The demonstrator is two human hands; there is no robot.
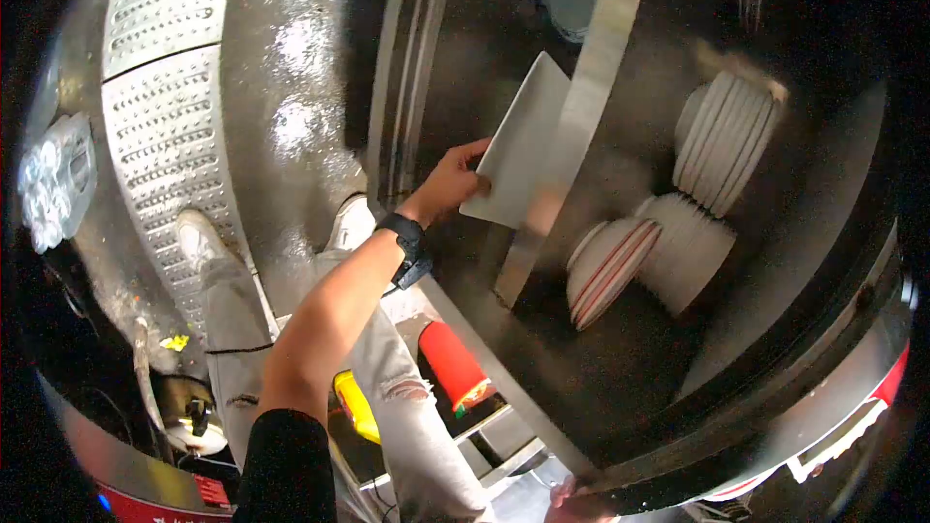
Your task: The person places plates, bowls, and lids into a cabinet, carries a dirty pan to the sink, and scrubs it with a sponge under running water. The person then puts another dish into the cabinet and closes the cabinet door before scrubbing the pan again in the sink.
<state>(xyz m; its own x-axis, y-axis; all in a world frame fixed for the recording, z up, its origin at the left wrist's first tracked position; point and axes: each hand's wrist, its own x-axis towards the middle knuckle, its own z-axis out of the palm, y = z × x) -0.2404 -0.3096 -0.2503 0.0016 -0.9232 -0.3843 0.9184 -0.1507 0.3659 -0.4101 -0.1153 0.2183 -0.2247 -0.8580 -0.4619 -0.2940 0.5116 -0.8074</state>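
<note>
A white rectangular plate (528, 150) stands tilted inside a metal cabinet, partly behind an upright metal strip. My left hand (450, 181), with a black watch on its wrist, grips the plate's near edge between thumb and fingers. Only a small part of my right hand (564, 502) shows at the bottom edge, by the cabinet's lower corner; its fingers are too hidden to read. Right of the strip are a bowl with red stripes (612, 266), a stack of white dishes (688, 247) and another stack of white dishes (727, 140).
A metal strip (591, 87) divides the cabinet opening. A red container (450, 363) and a yellow item (356, 405) are below, near my legs. A perforated metal floor grate (170, 126) runs along the left, beside wet floor. A clear plastic bag (58, 179) lies at far left.
</note>
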